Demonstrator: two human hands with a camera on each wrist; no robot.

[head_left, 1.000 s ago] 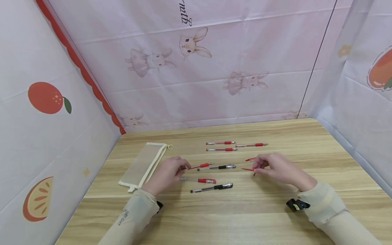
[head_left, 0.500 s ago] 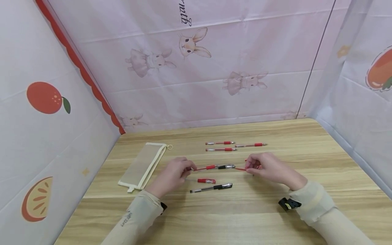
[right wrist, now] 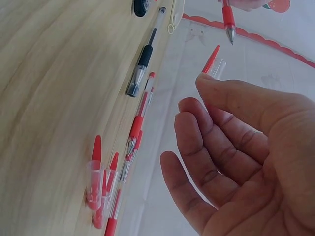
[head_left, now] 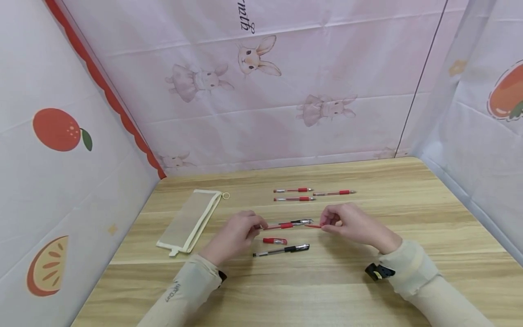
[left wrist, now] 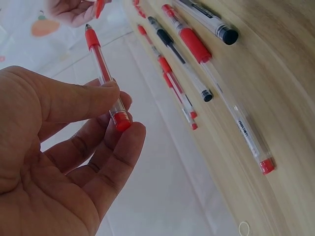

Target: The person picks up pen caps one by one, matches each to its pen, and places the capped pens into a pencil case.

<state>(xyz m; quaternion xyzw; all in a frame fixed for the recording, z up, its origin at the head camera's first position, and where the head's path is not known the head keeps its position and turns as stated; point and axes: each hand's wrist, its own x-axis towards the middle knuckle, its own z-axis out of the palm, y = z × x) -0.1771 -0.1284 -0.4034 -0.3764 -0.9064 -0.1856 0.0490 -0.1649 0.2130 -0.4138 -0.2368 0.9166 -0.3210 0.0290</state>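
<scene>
My left hand (head_left: 236, 234) holds an uncapped red gel pen (left wrist: 102, 69) near its end plug, between thumb and fingers, with the metal tip pointing at the other hand. In my right hand (head_left: 349, 225), thumb and fingertips pinch a clear pen cap with a red clip (right wrist: 211, 61). Its open end is hidden by the fingers. In the right wrist view, the pen tip is a short gap from the cap. Below the hands lie a capped red pen (head_left: 274, 241) and a capped black pen (head_left: 282, 250). Another black pen (head_left: 304, 221) lies just behind the held pen.
Three uncapped red pens (head_left: 294, 199) lie at the back of the wooden table (head_left: 310, 290). Several loose clear caps with red clips (right wrist: 94, 184) lie beside the right hand. A cream mesh zip pouch (head_left: 189, 218) rests at the left. Printed cloth walls (head_left: 286, 141) enclose the table.
The left hand has moved right with the red pen, and the right hand has moved left with the cap. Pen tip and cap are now closer together.
</scene>
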